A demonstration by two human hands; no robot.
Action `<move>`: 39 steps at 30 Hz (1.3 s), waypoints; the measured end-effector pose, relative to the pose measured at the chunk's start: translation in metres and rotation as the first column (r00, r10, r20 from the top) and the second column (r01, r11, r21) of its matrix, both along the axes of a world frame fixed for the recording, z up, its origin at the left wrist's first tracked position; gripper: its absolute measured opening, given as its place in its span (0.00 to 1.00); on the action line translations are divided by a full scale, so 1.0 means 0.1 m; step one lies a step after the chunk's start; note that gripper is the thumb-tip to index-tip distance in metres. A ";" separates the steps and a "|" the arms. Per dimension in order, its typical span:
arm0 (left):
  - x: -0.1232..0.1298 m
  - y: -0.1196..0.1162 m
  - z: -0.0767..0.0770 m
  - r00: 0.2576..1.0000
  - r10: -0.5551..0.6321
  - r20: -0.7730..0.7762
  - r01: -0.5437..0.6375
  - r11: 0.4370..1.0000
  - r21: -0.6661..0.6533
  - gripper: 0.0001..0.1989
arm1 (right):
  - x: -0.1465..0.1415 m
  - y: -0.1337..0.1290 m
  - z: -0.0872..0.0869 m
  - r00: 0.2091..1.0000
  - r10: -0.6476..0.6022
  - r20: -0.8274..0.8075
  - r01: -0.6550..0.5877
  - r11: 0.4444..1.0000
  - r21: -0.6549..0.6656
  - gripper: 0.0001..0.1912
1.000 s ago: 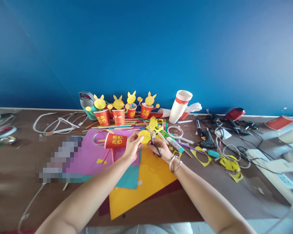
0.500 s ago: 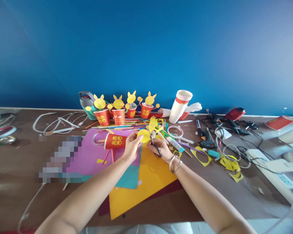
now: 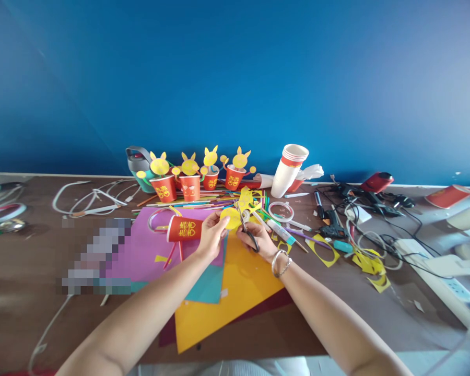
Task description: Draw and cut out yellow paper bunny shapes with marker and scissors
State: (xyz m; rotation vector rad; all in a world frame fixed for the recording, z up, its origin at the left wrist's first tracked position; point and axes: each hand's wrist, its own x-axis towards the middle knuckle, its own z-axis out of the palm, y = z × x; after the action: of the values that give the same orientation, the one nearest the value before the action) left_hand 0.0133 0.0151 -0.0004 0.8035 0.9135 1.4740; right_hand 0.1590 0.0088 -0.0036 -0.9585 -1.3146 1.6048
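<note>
Between the fingers of my left hand (image 3: 212, 235) is a yellow paper circle (image 3: 230, 218), pinched at its left edge. My right hand (image 3: 260, 241) grips a pair of scissors (image 3: 246, 228) by the dark handles, the blades pointing up along the circle's right edge. Just left of my left hand a red paper cup (image 3: 184, 229) with gold print lies on its side, pink strips sticking out below it. Under both hands are sheets of purple paper (image 3: 131, 250), teal paper (image 3: 206, 284) and orange paper (image 3: 238, 292).
Several red cups with yellow bunny heads (image 3: 190, 188) stand along the wall, beside a stack of white cups (image 3: 285, 175). Yellow scraps (image 3: 324, 251), a glue gun (image 3: 332, 225) and cables lie to the right, near a power strip (image 3: 434, 271). White cables (image 3: 96, 201) coil at left.
</note>
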 end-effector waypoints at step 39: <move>0.00 -0.03 0.02 0.996 -0.005 -0.091 0.006 1.000 0.013 0.15 | 0.08 0.16 -0.08 0.839 -0.542 -0.050 0.541 0.819 0.191 0.11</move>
State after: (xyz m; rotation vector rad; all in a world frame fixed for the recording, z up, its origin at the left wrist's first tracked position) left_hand 0.0138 0.0124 0.0015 0.8876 0.9695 1.4497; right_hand 0.1669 0.0244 -0.0115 -1.0911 -1.0497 1.0107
